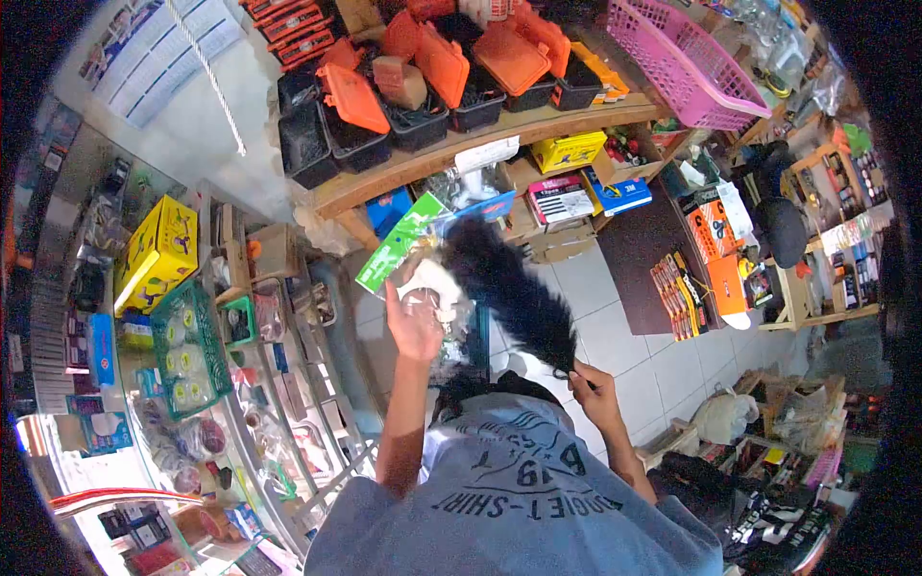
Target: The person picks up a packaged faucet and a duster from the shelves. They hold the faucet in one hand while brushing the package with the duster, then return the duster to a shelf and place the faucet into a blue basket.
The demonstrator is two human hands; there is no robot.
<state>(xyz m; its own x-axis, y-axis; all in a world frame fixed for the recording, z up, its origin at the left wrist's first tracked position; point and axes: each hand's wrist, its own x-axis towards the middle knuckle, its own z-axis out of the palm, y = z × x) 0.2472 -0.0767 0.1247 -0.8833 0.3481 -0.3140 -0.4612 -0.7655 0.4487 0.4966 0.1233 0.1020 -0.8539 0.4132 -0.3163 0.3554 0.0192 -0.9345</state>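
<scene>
My left hand (415, 326) is palm up at a clear plastic pack (429, 288) with a green header card and a white fitting inside. The thumb shows at the left edge, and the other fingers are partly hidden by the pack. My right hand (591, 392) pinches the near end of a fluffy black duster (514, 293), where a small loop shows. The duster slants away to the upper left, its far end beside the pack and in front of other hanging packs (473, 187).
Black bins with orange lids (442, 67) line a wooden shelf (413, 165) ahead. A pink basket (687, 67) stands upper right. At left, a glass display case holds a green basket (182, 360) and a yellow box (158, 254). A brown table (634, 245) carries packaged tools.
</scene>
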